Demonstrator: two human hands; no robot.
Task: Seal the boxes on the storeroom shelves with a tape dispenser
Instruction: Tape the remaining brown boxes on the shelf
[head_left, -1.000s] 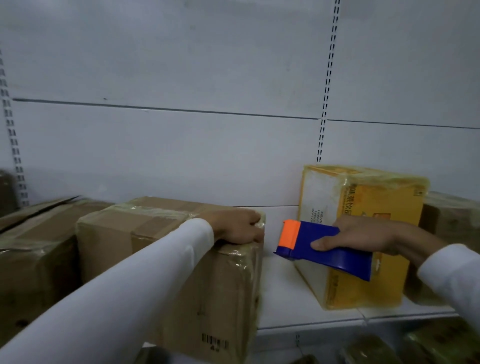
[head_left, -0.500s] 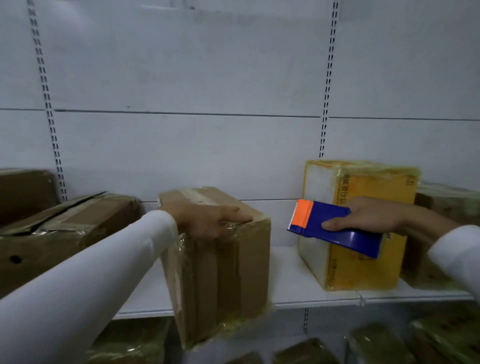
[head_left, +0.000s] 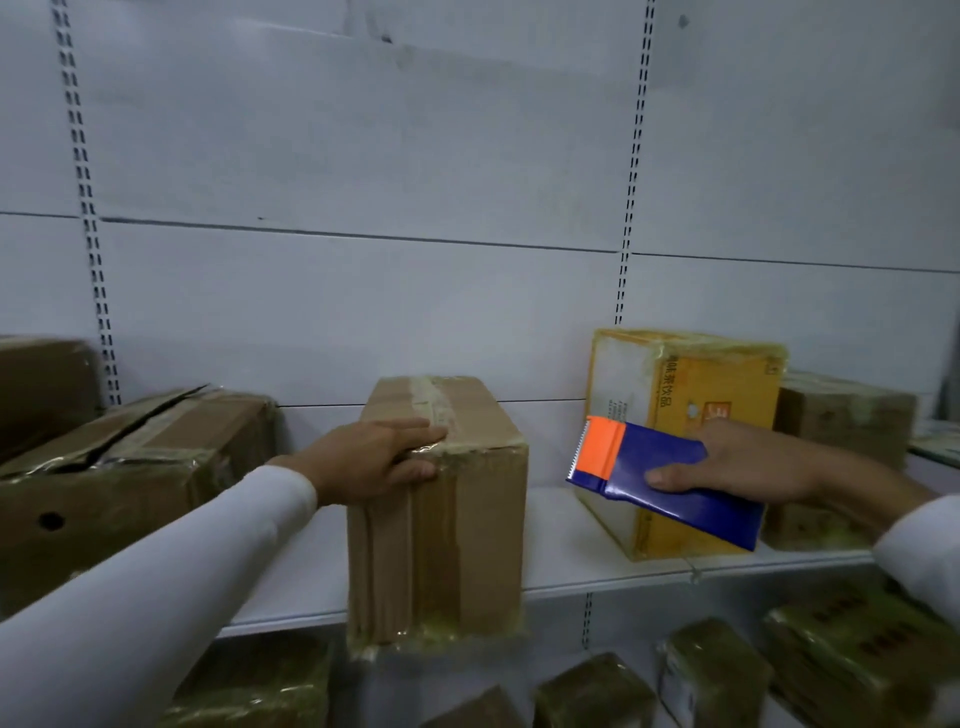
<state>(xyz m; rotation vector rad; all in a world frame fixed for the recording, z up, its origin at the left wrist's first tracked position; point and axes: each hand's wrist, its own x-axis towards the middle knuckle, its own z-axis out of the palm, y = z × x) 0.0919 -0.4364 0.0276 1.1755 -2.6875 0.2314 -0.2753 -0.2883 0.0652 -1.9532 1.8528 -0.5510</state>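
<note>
Left hand (head_left: 371, 457) grips the taped box (head_left: 441, 519); right hand (head_left: 737, 462) holds the unlabelled tape dispenser (head_left: 654, 473).

Matt cardboard box (head_left: 457, 499), glossy tape; glossy plastic tape dispenser (head_left: 660, 480)

place: storeroom | fittings: white metal shelf (head_left: 571, 566) on slotted uprights (head_left: 631, 171) against pale back panels | stock: taped cardboard boxes (head_left: 457, 519) along the shelf, a yellow carton (head_left: 691, 384) at 3 o'clock, wrapped packs (head_left: 597, 691) below at 5 o'clock
</note>
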